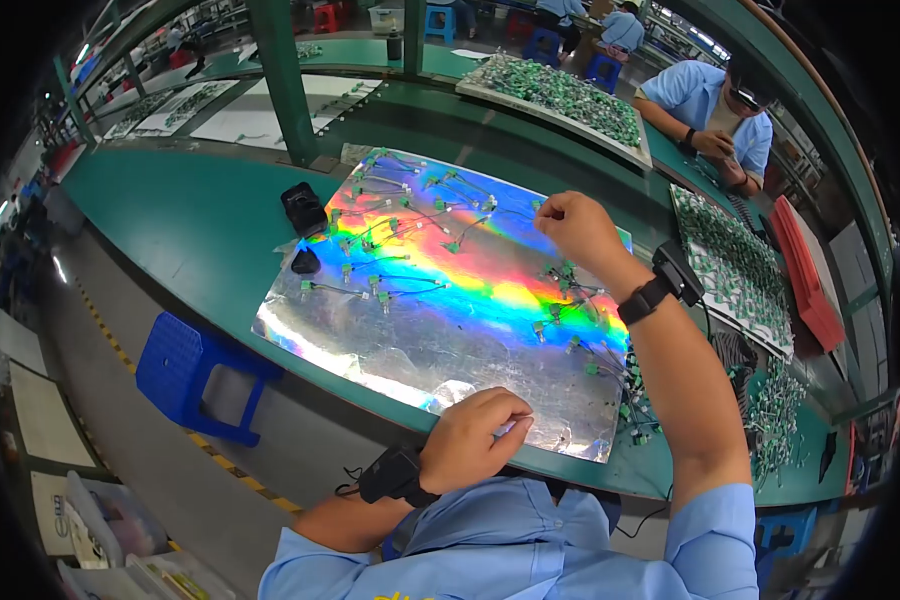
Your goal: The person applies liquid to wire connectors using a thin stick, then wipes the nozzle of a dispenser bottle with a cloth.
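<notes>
My right hand [582, 232] is raised over the far right part of a shiny, rainbow-reflecting foil sheet [450, 350]. Its fingertips are pinched together; what they hold, if anything, is too small to make out. Close to the sheet's near edge, my left hand [475, 440] has curled fingers, with the thumb close to the index finger. I cannot make out anything between them. Small green connectors with short dark wires [382, 292] are scattered over the sheet's far and left parts. Another group of wired connectors [560, 310] lies on the right, below my right wrist.
A black object [303, 208] stands at the sheet's left edge. Heaped green parts [770, 420] lie right of my arm. Boards of similar parts [560, 95] are at the back and right [735, 265]. A co-worker [715, 120] sits across. A blue stool [195, 370] stands left.
</notes>
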Available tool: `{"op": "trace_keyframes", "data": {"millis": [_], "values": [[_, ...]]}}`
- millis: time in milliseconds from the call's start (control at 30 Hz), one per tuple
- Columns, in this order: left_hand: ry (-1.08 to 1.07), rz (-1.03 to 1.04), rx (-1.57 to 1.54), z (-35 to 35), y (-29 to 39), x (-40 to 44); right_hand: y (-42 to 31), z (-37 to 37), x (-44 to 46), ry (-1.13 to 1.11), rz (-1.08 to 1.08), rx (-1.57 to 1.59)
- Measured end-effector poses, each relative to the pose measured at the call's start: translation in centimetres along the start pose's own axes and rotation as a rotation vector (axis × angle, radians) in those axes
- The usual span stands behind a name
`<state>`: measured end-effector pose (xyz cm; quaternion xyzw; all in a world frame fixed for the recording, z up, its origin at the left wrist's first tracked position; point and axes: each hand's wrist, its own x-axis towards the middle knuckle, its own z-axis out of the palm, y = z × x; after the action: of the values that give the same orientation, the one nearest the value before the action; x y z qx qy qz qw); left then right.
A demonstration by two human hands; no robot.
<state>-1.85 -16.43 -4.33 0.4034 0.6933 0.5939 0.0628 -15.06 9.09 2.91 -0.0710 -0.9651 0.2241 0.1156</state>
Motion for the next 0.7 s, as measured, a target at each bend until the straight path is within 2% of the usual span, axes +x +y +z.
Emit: {"op": "trace_keyframes", "data": {"millis": [167,400,467,567,633,700], "values": [[0.001,0.047,0.033,-0.1,-0.1,0.1,0.0,2.1,-0.4,-0.159,0.021,0.034],[0.006,0.073,0.084,0.2,-0.9,-0.1,1.2,4.8,-0.8,-0.162,-0.095,-0.211],[-0.019,0.038,0.114,0.2,-0.2,0.0,0.6,4.5,-2.7,-0.008,-0.197,-0.065],[0.018,-0.018,0.083,0.7,0.2,-0.4,-1.8,3.5,-7.0,-0.053,-0.201,0.118],[0.000,-0.033,0.085,0.7,-0.4,-0.7,-3.6,0.6,-11.2,-0.246,-0.247,0.184],[-0.008,-0.053,0.070,1.0,-0.3,-0.6,-3.0,-2.1,-17.1,-0.172,-0.392,0.330]]}}
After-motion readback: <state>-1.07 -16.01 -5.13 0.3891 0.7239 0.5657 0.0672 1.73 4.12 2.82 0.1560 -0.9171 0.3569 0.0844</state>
